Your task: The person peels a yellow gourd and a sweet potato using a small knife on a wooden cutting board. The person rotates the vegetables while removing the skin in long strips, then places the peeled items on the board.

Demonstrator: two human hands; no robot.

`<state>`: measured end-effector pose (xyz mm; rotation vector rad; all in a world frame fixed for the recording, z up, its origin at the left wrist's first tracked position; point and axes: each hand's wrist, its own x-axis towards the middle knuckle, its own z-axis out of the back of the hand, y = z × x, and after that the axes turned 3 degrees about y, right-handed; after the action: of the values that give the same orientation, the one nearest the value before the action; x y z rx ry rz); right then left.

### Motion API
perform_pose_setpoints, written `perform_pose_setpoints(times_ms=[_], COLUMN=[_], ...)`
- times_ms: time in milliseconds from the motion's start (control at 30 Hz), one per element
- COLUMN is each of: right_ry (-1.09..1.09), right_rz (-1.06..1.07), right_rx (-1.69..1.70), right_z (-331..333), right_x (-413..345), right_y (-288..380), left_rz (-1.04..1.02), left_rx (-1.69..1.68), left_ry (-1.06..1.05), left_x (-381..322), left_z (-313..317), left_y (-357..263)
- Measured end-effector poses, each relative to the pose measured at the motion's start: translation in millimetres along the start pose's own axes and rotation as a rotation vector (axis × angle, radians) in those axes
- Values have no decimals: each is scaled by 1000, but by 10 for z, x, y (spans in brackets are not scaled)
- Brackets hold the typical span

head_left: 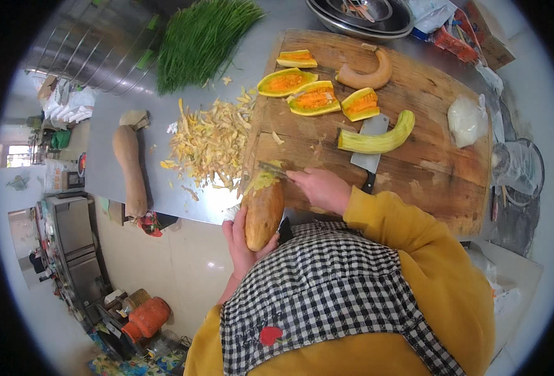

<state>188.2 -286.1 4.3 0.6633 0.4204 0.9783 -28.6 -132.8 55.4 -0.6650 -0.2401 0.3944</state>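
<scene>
My left hand (240, 242) supports the near end of a tan squash (264, 216), whose far end is partly peeled to yellow-green flesh. At that peeled end, my right hand (318, 188) grips a peeler (272, 168); its blade end touches or nearly touches the squash. The squash leans over the near left edge of a wooden cutting board (418, 188). Peeled squash pieces (313, 97) with orange, seedy insides lie farther up the board. A peeled curved squash neck (375, 138) rests across a cleaver (370, 157) whose black handle points towards me.
Peelings (211, 141) are heaped on the metal table (164, 192) left of the board. A whole squash (130, 169) and a bundle of green chives (201, 42) lie there too. An unpeeled curved neck (371, 77), a knotted plastic bag (466, 120) and metal bowls (399, 30) are at the back and right.
</scene>
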Motion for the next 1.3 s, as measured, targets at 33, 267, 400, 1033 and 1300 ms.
perform_pose_setpoints(times_ms=[33, 267, 400, 1033, 1300], right_ry=[43, 121, 44, 121, -15], right_rz=[-23, 22, 1, -19, -89], right_rx=[-12, 32, 151, 63, 36], right_z=[12, 179, -118, -186, -217], right_x=[-1, -51, -204, -170, 46], right_y=[40, 358, 381, 315, -49], left_rz=[5, 45, 96, 214, 221], left_rx=[-16, -68, -78, -231, -274], left_ry=[26, -54, -68, -161, -193], left_x=[0, 52, 63, 47, 56], left_z=[7, 26, -12, -3, 7], left_y=[-4, 21, 26, 97, 122])
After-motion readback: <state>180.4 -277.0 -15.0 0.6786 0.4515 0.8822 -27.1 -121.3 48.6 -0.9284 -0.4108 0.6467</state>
